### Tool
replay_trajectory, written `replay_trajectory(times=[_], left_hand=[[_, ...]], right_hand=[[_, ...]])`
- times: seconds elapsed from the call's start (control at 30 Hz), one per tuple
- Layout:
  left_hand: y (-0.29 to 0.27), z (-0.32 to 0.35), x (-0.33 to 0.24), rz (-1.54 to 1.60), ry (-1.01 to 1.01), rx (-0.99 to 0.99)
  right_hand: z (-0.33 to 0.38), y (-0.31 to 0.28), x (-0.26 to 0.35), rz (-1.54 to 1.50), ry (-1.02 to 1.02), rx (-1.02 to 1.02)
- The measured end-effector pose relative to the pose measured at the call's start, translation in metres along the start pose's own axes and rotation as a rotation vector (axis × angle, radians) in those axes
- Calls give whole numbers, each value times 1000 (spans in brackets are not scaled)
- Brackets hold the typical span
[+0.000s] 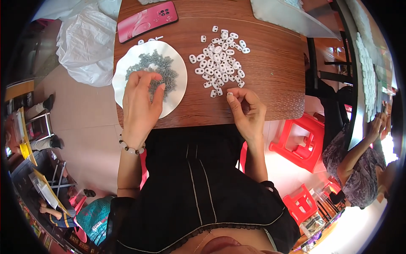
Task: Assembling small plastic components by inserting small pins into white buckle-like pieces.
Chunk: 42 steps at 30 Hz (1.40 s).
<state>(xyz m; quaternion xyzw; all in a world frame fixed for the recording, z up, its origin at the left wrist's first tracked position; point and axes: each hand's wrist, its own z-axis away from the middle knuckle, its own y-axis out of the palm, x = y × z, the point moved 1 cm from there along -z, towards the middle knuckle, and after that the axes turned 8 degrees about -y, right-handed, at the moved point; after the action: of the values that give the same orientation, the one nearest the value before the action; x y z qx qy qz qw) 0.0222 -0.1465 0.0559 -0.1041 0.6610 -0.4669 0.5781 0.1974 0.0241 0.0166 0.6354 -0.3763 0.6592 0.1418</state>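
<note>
My left hand (144, 95) hovers over a white wavy-edged plate (179, 91), its fingers curled and its thumb and forefinger tips slightly apart. Heaped on that plate are many small grey pieces (168, 70), thin and screw-like; their exact kind is too small to tell. At the table's near edge, my right hand (249, 111) pinches a small white plastic piece (229, 94) between thumb and forefinger, mostly hidden by the fingertips. Just beyond it spreads a loose pile of white oval plastic pieces (218, 63), each with two holes.
A pink phone (148, 21) lies behind the plate on the brown wooden table (270, 63), with a few white parts beside it. A translucent bin (292, 19) stands at the far right. A white plastic bag (84, 46) hangs left; a red stool (298, 142) and another person (359, 169) are right.
</note>
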Motion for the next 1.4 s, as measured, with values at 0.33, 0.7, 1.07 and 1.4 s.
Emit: replay_trajectory(times=[0.33,0.7,1.07,1.4], left_hand=[[19,-20,16,-10,157,-11],[20,-21,25,339,-101,101],[8,-11,31,1091,-383,418],[9,-2,30,1042,-323,346]], right_hand=[[-1,12,12,35,-51,58],[0,20,12,-14,-41,92],[-26,67,37,-164,-121,239],[-27,91,39,-155,-169,276]])
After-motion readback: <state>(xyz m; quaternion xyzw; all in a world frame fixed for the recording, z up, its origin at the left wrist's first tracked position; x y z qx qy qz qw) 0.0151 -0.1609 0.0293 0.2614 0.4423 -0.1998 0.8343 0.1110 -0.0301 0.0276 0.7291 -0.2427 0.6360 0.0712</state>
